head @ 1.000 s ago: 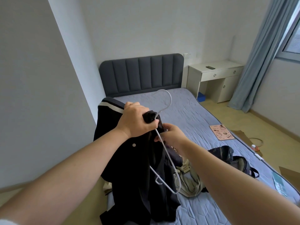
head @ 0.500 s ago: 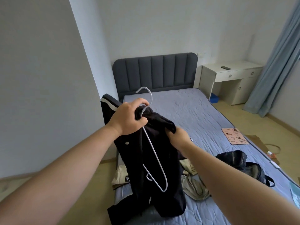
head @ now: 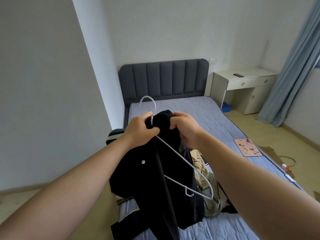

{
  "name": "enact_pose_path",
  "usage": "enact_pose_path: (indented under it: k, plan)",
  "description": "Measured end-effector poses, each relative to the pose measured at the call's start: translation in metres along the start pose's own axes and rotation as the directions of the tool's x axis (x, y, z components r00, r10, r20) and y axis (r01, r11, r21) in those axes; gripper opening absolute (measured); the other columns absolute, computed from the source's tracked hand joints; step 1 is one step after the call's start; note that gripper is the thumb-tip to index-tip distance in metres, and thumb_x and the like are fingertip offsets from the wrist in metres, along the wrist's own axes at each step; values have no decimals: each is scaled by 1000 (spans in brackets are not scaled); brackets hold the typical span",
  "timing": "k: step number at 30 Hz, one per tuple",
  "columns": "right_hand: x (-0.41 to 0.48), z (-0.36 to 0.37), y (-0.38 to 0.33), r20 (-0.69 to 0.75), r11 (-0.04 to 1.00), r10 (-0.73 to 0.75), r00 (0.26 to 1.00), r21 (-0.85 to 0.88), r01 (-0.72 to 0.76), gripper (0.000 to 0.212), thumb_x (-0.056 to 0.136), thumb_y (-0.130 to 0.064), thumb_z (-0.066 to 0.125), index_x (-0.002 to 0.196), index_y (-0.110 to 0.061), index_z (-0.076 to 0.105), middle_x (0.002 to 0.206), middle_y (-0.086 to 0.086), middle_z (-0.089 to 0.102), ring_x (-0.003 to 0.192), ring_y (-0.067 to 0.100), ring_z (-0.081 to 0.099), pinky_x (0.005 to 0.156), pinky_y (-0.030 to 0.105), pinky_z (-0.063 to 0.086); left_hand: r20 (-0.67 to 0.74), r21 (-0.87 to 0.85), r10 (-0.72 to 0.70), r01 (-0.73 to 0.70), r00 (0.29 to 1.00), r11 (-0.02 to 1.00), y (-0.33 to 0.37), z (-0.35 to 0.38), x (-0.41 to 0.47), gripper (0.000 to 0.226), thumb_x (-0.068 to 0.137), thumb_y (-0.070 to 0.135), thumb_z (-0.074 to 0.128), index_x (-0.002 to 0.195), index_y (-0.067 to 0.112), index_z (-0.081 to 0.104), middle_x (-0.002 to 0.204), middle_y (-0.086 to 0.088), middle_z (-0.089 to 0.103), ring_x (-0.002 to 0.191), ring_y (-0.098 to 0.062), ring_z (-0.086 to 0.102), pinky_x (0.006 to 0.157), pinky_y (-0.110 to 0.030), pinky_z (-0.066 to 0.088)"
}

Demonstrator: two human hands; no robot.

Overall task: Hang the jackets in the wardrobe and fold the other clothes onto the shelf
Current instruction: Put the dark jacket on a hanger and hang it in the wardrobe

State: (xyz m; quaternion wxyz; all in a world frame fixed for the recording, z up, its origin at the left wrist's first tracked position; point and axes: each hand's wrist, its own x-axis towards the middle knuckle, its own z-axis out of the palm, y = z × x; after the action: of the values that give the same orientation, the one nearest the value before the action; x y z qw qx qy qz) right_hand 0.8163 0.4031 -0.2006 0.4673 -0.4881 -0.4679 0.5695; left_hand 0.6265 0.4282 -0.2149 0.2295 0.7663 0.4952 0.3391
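A black jacket (head: 149,184) with a white snap button and a white-striped cuff hangs in the air over the foot of the bed. My left hand (head: 141,129) grips the neck of a white wire hanger (head: 183,163) together with the jacket's collar. The hanger's hook points up above my fist, and its right arm sticks out bare below. To the right, my right hand (head: 184,129) grips the jacket's collar fabric. A beige garment (head: 202,172) lies crumpled on the bed behind the jacket, partly hidden by my right forearm.
The bed (head: 195,115) has a blue-grey quilted cover and a dark padded headboard (head: 163,78). A pink card (head: 247,147) lies on its right edge. A white desk (head: 242,87) and blue curtain (head: 290,70) stand at the right. A white wall corner (head: 93,84) rises at the left.
My right hand has risen from the jacket's lower shoulder to the collar, close beside my left hand. The view has shifted a little, with the jacket and hanger hanging more centrally.
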Motion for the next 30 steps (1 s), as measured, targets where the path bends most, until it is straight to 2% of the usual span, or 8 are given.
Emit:
enact_pose_path:
  k: [5,9,13,16,18,21,24,30]
  plan:
    - [-2,-16,31,-31,974,87,996,-209,-92,35,73,17,47,80,-13,63,68,6,59,54,15,58,51,24,48,-132,38,71,-67,989,997,15,-12,2,9,74,24,63,80,17,64,68,-2,63,73,-24,61,75,-45,55]
    - [1,-16,59,-40,746,268,963,-624,-234,60,78,1,72,131,-20,51,110,7,58,104,27,58,89,38,52,-165,85,142,-130,976,988,26,-11,2,8,80,12,69,87,11,67,70,-4,64,75,-28,62,76,-45,55]
    - [-7,-6,73,-157,544,374,914,-761,-354,117,78,-33,86,161,-23,3,153,11,23,142,35,29,108,40,37,-185,49,172,-166,968,985,32,-19,2,12,76,14,65,87,11,67,68,-7,62,73,-29,62,74,-45,55]
    - [-2,-5,84,-105,686,368,924,-640,-346,111,81,-31,84,160,-31,6,157,9,24,144,33,31,110,38,35,-197,38,192,-189,961,981,30,-27,-1,7,76,9,65,83,10,67,67,-10,62,70,-30,60,70,-46,54]
    - [3,-7,92,-53,827,420,906,-390,-406,94,77,-15,82,151,-36,29,142,13,45,115,35,53,97,43,48,-220,31,178,-176,959,984,27,-33,-2,8,76,12,63,83,10,67,68,-12,62,70,-30,60,69,-46,54]
    - [12,-10,101,-57,874,484,873,-22,-485,44,71,-6,68,113,-15,56,102,15,56,78,29,55,70,38,49,-243,30,157,-155,957,987,20,-41,-5,10,74,14,61,82,10,67,66,-11,61,68,-28,59,66,-43,53]
    - [17,-10,112,-166,833,550,819,39,-551,30,77,-11,69,102,-8,54,101,14,54,89,35,57,83,43,53,-264,22,149,-148,953,989,19,-46,-10,10,73,13,61,81,10,66,66,-10,60,67,-25,57,66,-39,51]
    - [25,3,119,-11,820,573,820,-4,-573,70,84,-29,81,143,-19,44,145,4,46,132,36,47,102,51,46,-257,-54,115,-133,959,990,14,-55,-13,8,72,10,58,76,11,64,65,-1,58,67,-23,57,63,-30,48]
